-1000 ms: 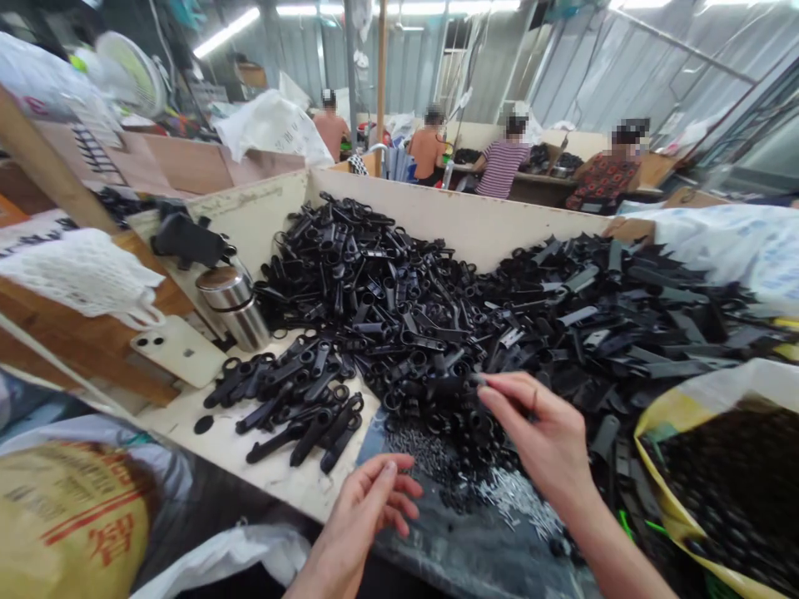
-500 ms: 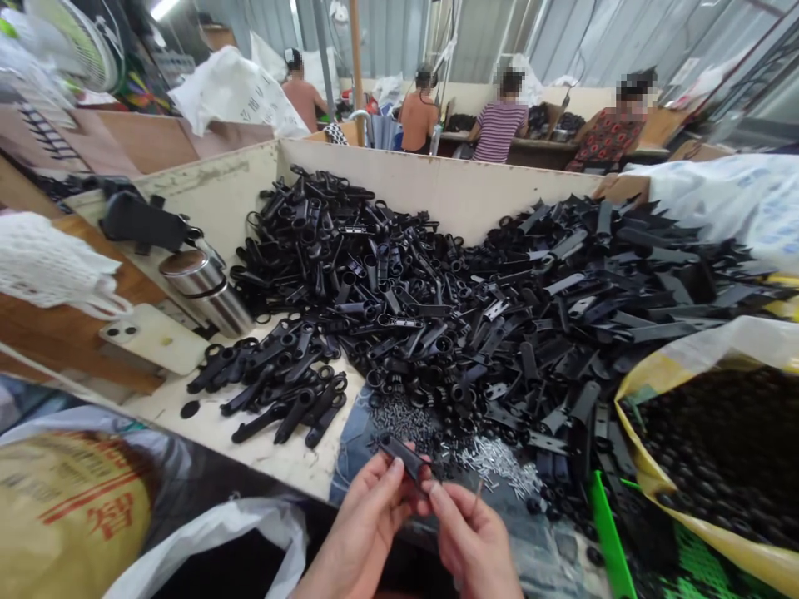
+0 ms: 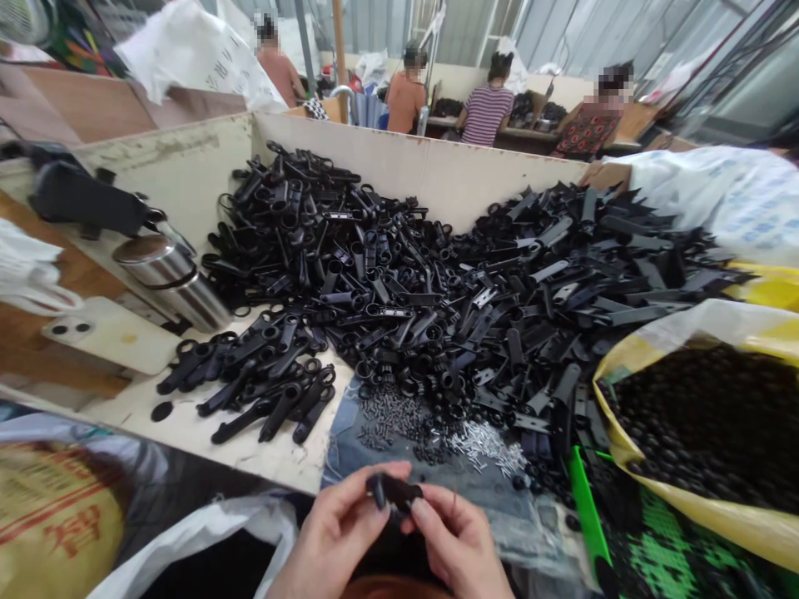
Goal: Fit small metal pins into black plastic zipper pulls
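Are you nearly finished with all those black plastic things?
Not nearly, it seems. Maybe done: the yellow sack is full of small round black pieces, and a little pile of silver pins lies nearby. In hand: the left hand and right hand pinch one black plastic part. Left: the big heap of black plastic parts still fills the bin.

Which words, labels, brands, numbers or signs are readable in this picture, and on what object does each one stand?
Tan woven sack, lower left: large red Chinese characters, too blurred to read.
White sack, top: dark printed lines, too small to read.
Black plastic part, held up: no legible marking.
No other readable text.
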A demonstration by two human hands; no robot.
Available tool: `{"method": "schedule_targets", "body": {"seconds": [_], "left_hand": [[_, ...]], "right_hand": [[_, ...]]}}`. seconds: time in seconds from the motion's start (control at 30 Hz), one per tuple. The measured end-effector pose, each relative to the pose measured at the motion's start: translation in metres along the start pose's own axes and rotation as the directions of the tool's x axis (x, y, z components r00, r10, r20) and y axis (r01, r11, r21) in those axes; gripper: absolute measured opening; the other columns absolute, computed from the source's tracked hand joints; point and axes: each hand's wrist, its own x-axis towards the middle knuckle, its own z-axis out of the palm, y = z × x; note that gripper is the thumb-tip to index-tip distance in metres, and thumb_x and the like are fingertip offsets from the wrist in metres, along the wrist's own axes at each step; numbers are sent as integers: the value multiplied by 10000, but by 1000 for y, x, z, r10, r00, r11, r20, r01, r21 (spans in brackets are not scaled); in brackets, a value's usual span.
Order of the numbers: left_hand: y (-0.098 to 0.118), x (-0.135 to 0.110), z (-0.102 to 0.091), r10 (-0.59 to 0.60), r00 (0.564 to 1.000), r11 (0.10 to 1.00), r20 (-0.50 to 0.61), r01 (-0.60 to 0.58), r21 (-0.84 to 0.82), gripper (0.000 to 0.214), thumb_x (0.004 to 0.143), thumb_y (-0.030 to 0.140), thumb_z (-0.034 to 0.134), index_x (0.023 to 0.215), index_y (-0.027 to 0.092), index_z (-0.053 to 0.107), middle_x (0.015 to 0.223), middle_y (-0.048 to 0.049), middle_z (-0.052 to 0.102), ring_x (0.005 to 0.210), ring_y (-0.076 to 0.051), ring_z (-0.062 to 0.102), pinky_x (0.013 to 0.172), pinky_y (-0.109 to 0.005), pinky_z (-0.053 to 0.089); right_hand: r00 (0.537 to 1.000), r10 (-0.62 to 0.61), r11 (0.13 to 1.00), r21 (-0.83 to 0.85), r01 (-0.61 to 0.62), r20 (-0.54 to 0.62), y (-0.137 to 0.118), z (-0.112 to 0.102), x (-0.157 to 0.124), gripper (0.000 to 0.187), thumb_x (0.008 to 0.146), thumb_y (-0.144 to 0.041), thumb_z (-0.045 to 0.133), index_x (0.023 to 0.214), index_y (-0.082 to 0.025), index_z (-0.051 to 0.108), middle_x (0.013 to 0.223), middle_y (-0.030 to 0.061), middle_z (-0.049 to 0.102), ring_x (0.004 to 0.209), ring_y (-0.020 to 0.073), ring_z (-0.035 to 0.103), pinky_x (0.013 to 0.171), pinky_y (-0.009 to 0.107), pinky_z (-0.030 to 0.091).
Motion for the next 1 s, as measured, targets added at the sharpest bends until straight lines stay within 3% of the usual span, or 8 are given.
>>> {"method": "schedule_targets", "body": {"seconds": [0.07,0.1,0.2,0.3,0.4,0.5,0.73,1.0], "left_hand": [[0,-7,-11,-77,987,992,138,90,-88,321,824,388,802,1113,251,807,1504,-78,597,1452,-342,446,1125,-409,466],[0,-10,-16,-144,969,970,200,178,-166,343,845,405,772,1151,251,792,1526,-85,573,1456,-346,440,1102,-432,489],[-6,-12,-20,-341,888,862,309,427,-273,438,951,504,622,1269,219,714,1346,-146,688,1190,-305,676,861,-381,606],[-13,-13,-11,-414,837,837,359,504,-210,406,989,483,586,1222,165,683,1120,-153,759,901,-224,767,643,-234,572],[-16,-11,0,-410,838,823,360,510,-251,293,986,389,622,1132,138,656,958,-146,781,773,-206,773,616,-234,580],[-16,-9,4,-404,856,810,323,499,-308,223,999,314,603,1096,119,646,914,-146,781,687,-181,764,599,-227,588],[-12,-8,6,-424,831,769,359,540,-341,285,1016,297,560,1140,77,692,944,-182,787,753,-205,787,648,-220,603],[-15,-11,14,-421,821,787,386,542,-296,279,998,295,589,1150,82,685,969,-194,792,784,-217,788,681,-253,603]], "right_hand": [[982,-166,963,-201,180,85,-11,-13,-2,424,894,-606,710,973,-207,829,739,76,768,621,181,674,592,259,533],[960,-240,911,-307,275,147,-19,-19,-3,341,954,-528,669,1002,-228,826,796,72,778,698,193,703,654,266,546],[857,-366,678,-527,512,361,-43,-28,2,262,1040,-328,554,1065,-230,795,789,47,745,677,170,689,629,239,517],[792,-348,423,-669,610,502,-56,-25,12,300,1040,-205,469,1093,-169,762,801,63,717,660,174,679,608,249,499],[800,-290,278,-753,596,526,-58,-19,20,311,998,-131,458,1112,-138,747,818,66,697,634,167,666,596,252,490],[832,-245,317,-770,554,498,-58,-18,23,310,977,-126,474,1126,-149,745,814,48,680,616,149,651,586,238,486],[873,-269,559,-673,485,407,-59,-26,21,271,1007,-227,517,1079,-198,777,791,23,694,648,146,640,603,241,462],[909,-267,675,-612,413,319,-48,-35,16,232,999,-293,583,1038,-228,803,747,4,660,649,144,598,619,252,428]]}}
